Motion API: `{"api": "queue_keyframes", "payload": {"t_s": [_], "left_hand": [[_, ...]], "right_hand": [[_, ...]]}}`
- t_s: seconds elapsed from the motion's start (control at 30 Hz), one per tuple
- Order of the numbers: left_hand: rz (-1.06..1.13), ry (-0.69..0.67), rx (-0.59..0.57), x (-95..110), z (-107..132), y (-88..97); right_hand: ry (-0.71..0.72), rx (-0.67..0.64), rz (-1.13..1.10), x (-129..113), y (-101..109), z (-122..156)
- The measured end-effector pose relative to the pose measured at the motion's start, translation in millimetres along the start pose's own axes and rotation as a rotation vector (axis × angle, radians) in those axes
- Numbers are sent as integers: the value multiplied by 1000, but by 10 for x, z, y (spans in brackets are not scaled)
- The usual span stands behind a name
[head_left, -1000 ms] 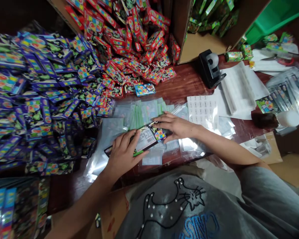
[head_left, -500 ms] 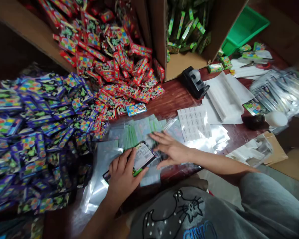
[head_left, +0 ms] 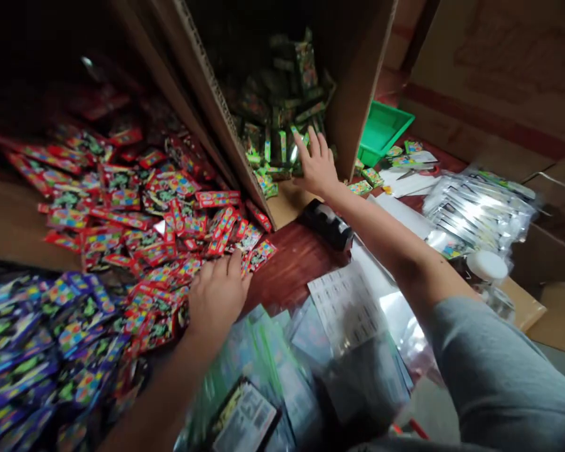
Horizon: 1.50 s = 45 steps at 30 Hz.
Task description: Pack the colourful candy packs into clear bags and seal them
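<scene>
My left hand lies at the near edge of the pile of small red packets, fingers stretched forward over it; I see nothing gripped. At the mouth of an upright cardboard box, my right hand reaches in with its fingers spread and nothing held. Beyond its fingertips are small green boxes, dim in the shadow. In front of me a black-edged card with a barcode rests on a spread of clear plastic sleeves.
Purple packets are heaped at the left. A black tape dispenser stands below my right forearm, near a sticker sheet. Further right are a green tray, a stack of filled clear bags and a white-capped bottle.
Both hands have left the card and sleeves. The left moved forward to the red packets, the right forward to the cardboard box. The view has shifted too.
</scene>
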<state>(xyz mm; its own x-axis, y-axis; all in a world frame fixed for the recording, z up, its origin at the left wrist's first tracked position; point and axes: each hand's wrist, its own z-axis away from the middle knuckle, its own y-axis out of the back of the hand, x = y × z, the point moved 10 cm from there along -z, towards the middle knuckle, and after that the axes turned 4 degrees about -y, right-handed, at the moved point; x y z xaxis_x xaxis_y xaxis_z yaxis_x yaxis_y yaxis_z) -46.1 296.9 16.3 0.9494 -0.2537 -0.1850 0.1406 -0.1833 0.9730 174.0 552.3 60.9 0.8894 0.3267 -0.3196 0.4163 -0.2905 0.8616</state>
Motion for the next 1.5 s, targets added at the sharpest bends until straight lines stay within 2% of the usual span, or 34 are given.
{"api": "queue_keyframes", "payload": {"t_s": [0.1,0.23,0.33,0.43,0.53,0.63,0.67,0.73,0.83,0.9,1.03,1.1,1.17,1.27,1.33,1.4,1.5], "left_hand": [[-21,-39,40,-45,-33,-121],[-20,-150,144,-42,148,-164],[-19,-228,253,42,288,3],[73,-346,300,249,493,243],[195,-491,289,574,813,453],[239,-573,293,921,1161,552],[244,-589,285,1035,1260,544],[260,-596,243,1230,1399,483],[329,-501,77,1370,1407,316],[398,-357,-25,1345,1315,234],[441,-78,-116,1250,1124,161],[420,-41,-185,1307,1094,120],[406,-24,-204,1378,1102,159],[366,46,-168,1438,1143,330],[301,54,-221,1539,1159,377],[221,37,-317,1677,1158,352],[165,51,-450,1813,1164,260]], "right_hand": [[-3,96,26,-77,-4,-470],[1,54,54,-331,-121,-754],[-47,32,25,-418,-130,-754],[-40,42,-21,-438,61,-590],[46,75,-60,-468,406,-263],[238,87,-151,-641,681,284],[309,63,-187,-727,709,514],[410,-50,-232,-895,636,991],[455,-261,-236,-1060,409,1620],[416,-311,-264,-1068,406,1912],[237,-292,-539,-828,756,2360],[173,-378,-730,-661,862,2652],[107,-498,-893,-481,871,2987],[-41,-605,-1004,-188,773,3469],[-131,-642,-1007,-47,690,3725],[-178,-627,-990,30,682,3874],[-108,-439,-897,60,924,3886]]}}
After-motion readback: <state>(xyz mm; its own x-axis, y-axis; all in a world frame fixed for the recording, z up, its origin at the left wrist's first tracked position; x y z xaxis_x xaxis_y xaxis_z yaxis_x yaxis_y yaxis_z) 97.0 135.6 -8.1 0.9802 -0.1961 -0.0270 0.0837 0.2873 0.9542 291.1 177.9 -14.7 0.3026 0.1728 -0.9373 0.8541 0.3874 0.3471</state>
